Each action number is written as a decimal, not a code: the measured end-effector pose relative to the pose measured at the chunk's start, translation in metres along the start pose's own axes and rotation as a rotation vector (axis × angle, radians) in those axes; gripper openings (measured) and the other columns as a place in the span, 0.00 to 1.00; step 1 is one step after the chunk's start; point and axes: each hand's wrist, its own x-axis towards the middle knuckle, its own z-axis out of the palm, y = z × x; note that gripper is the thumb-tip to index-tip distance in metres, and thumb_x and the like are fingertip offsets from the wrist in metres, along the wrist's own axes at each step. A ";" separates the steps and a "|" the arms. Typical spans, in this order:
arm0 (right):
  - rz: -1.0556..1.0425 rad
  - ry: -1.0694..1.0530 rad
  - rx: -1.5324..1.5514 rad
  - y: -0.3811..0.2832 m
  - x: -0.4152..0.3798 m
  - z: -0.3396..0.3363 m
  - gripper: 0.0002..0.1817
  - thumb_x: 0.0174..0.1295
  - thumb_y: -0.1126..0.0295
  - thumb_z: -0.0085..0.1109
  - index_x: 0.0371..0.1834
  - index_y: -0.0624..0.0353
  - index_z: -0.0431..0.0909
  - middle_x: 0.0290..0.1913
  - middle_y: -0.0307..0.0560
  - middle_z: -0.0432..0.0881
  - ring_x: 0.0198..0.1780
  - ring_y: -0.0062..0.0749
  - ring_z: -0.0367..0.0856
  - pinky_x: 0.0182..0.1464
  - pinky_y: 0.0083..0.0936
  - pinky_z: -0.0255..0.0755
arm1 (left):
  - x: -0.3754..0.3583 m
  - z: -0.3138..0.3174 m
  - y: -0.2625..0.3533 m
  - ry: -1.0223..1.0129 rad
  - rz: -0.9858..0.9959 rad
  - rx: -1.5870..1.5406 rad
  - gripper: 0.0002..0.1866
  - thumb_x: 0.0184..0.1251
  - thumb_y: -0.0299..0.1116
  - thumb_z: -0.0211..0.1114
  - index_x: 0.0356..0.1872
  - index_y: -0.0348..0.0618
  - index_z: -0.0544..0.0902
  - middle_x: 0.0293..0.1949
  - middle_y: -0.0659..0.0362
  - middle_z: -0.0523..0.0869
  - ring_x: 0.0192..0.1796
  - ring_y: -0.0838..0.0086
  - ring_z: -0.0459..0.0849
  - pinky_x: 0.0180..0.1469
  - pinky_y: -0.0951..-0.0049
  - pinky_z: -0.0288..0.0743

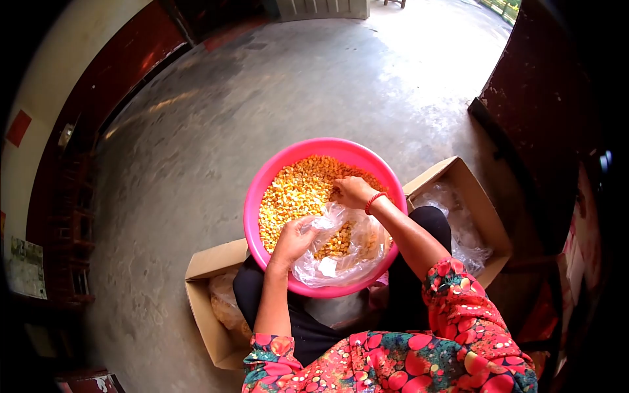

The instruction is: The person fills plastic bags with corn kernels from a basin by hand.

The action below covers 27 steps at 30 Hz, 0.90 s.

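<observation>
A pink basin [254, 196] full of yellow-orange corn kernels [288, 190] sits at my lap between my knees. My left hand [295, 241] pinches the rim of a clear plastic bag [350, 265], which lies over the near part of the basin with some kernels and a small white piece in it. My right hand [356, 192], with a red bracelet at the wrist, reaches down to the kernels just beyond the bag's mouth. Its fingers are bent and their tips touch the corn; whether kernels are held between them is hidden.
An open cardboard box [200, 308] at my left holds a bag with orange-yellow contents. Another cardboard box [488, 229] at my right holds clear plastic bags [458, 223]. Concrete floor [190, 150] stretches ahead toward a bright doorway. Dark red furniture stands at the right.
</observation>
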 end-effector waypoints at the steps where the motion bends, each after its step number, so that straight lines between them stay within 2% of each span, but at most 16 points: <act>1: -0.033 -0.056 0.080 -0.004 0.000 -0.001 0.12 0.55 0.63 0.54 0.36 0.60 0.76 0.31 0.59 0.80 0.35 0.54 0.79 0.38 0.45 0.71 | 0.001 -0.001 -0.003 -0.003 -0.018 0.030 0.15 0.60 0.29 0.62 0.47 0.34 0.80 0.38 0.57 0.85 0.41 0.80 0.81 0.45 0.77 0.74; 3: -0.093 -0.120 0.210 -0.007 0.000 0.002 0.14 0.57 0.60 0.55 0.38 0.59 0.76 0.31 0.60 0.80 0.35 0.55 0.78 0.39 0.44 0.71 | 0.002 -0.001 -0.005 -0.002 -0.011 0.032 0.15 0.60 0.29 0.62 0.47 0.34 0.80 0.38 0.57 0.86 0.41 0.79 0.81 0.45 0.77 0.74; 7: -0.080 -0.140 0.242 -0.009 0.001 0.005 0.15 0.55 0.59 0.53 0.36 0.60 0.79 0.32 0.58 0.81 0.38 0.55 0.79 0.43 0.43 0.71 | 0.003 0.000 -0.005 0.001 -0.012 0.031 0.15 0.59 0.30 0.63 0.47 0.34 0.80 0.39 0.55 0.86 0.41 0.78 0.81 0.47 0.75 0.74; 10: -0.019 -0.021 0.667 -0.011 0.001 -0.003 0.12 0.55 0.64 0.57 0.35 0.61 0.78 0.27 0.53 0.80 0.30 0.38 0.79 0.34 0.33 0.71 | 0.001 0.001 -0.004 0.023 0.022 0.047 0.15 0.60 0.29 0.62 0.47 0.34 0.80 0.38 0.57 0.86 0.41 0.79 0.81 0.46 0.76 0.74; 11: 0.120 -0.120 1.000 -0.012 0.003 -0.007 0.11 0.58 0.64 0.58 0.35 0.61 0.78 0.22 0.42 0.77 0.26 0.22 0.74 0.28 0.23 0.67 | 0.001 0.002 -0.003 0.023 0.021 0.047 0.15 0.60 0.29 0.62 0.47 0.34 0.80 0.38 0.57 0.86 0.41 0.79 0.81 0.46 0.76 0.74; 12: 0.137 -0.080 1.105 -0.011 0.005 -0.012 0.11 0.61 0.62 0.57 0.34 0.61 0.78 0.24 0.35 0.75 0.26 0.15 0.71 0.26 0.17 0.65 | 0.000 0.002 0.000 0.015 0.011 0.022 0.14 0.60 0.28 0.62 0.47 0.34 0.80 0.37 0.58 0.86 0.40 0.80 0.81 0.45 0.77 0.75; 14: 0.234 0.045 1.353 -0.014 0.003 -0.018 0.12 0.62 0.61 0.57 0.34 0.60 0.78 0.27 0.36 0.77 0.28 0.16 0.73 0.28 0.17 0.68 | 0.000 0.003 0.002 0.007 0.001 -0.004 0.14 0.60 0.28 0.62 0.46 0.35 0.81 0.37 0.58 0.86 0.40 0.81 0.81 0.45 0.77 0.75; 15: 0.236 0.089 1.461 -0.012 0.003 -0.020 0.12 0.64 0.63 0.54 0.35 0.61 0.77 0.31 0.40 0.78 0.31 0.20 0.75 0.32 0.18 0.72 | 0.001 0.003 0.001 -0.002 -0.008 -0.027 0.13 0.61 0.27 0.61 0.46 0.35 0.81 0.36 0.59 0.86 0.40 0.81 0.81 0.44 0.78 0.75; 16: 0.236 0.089 1.460 -0.008 0.002 -0.021 0.12 0.64 0.63 0.54 0.35 0.61 0.77 0.31 0.40 0.78 0.31 0.20 0.75 0.32 0.18 0.72 | 0.001 0.003 0.002 -0.011 -0.017 -0.050 0.13 0.61 0.27 0.61 0.46 0.35 0.81 0.36 0.60 0.85 0.39 0.82 0.80 0.43 0.78 0.75; 18: 0.209 0.031 1.661 -0.002 0.002 -0.021 0.12 0.65 0.64 0.51 0.39 0.63 0.76 0.34 0.44 0.79 0.35 0.26 0.78 0.38 0.22 0.77 | 0.000 0.002 0.007 -0.012 -0.015 -0.017 0.13 0.61 0.27 0.61 0.46 0.35 0.81 0.36 0.59 0.85 0.39 0.81 0.80 0.43 0.78 0.75; 19: 0.254 0.034 1.670 -0.002 0.003 -0.020 0.13 0.66 0.66 0.48 0.43 0.65 0.76 0.39 0.48 0.80 0.39 0.31 0.80 0.43 0.26 0.79 | 0.000 0.002 0.009 -0.013 -0.014 0.016 0.13 0.61 0.26 0.61 0.46 0.35 0.81 0.36 0.59 0.85 0.39 0.81 0.81 0.43 0.78 0.75; 22: 0.250 0.015 1.726 -0.005 0.000 -0.024 0.12 0.67 0.67 0.46 0.41 0.65 0.74 0.39 0.48 0.79 0.40 0.32 0.81 0.46 0.29 0.79 | 0.000 0.002 0.008 0.009 -0.038 0.035 0.12 0.61 0.26 0.61 0.45 0.34 0.81 0.36 0.58 0.86 0.39 0.80 0.81 0.43 0.77 0.75; 26: 0.200 -0.034 1.812 -0.012 -0.004 -0.038 0.12 0.68 0.68 0.45 0.42 0.66 0.74 0.39 0.48 0.80 0.40 0.31 0.81 0.45 0.28 0.79 | 0.003 0.002 -0.003 0.053 -0.019 -0.008 0.12 0.61 0.26 0.60 0.45 0.34 0.81 0.36 0.57 0.86 0.39 0.79 0.82 0.43 0.77 0.75; 27: 0.136 -0.120 1.791 -0.014 -0.005 -0.041 0.12 0.68 0.68 0.45 0.42 0.66 0.75 0.38 0.48 0.80 0.40 0.30 0.81 0.45 0.27 0.79 | 0.004 0.001 -0.004 0.075 -0.025 -0.005 0.11 0.61 0.26 0.60 0.44 0.35 0.81 0.36 0.57 0.86 0.39 0.79 0.82 0.43 0.77 0.75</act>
